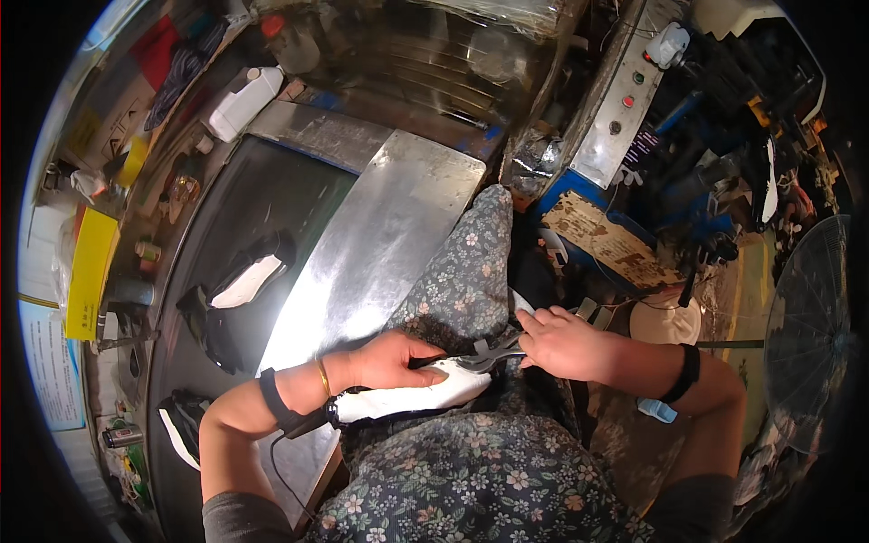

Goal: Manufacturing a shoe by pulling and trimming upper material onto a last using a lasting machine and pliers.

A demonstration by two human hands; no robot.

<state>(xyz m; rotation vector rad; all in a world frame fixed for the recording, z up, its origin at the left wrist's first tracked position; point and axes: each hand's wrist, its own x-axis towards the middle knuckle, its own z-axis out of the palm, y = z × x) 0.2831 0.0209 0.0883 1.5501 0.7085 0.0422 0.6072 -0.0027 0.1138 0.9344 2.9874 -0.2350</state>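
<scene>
Across my lap lies a black shoe upper on a last (416, 395), its white sole side facing up. My left hand (389, 360) is wrapped around it, with the thumb pressed along the white surface. At the shoe's right end are the dark metal jaws of a pair of pliers (486, 358), touching the black edge of the upper. My right hand (559, 342) is closed around the handles of the pliers. Whether the jaws grip the material is too small to tell. A floral apron (480, 475) covers my lap beneath the shoe.
On my left runs a black conveyor belt (299, 195) carrying more black shoes with white soles (246, 282). A shiny metal plate (371, 217) lies between it and my knees. A button panel (625, 113) stands ahead right; a large round fan (810, 335) is at far right.
</scene>
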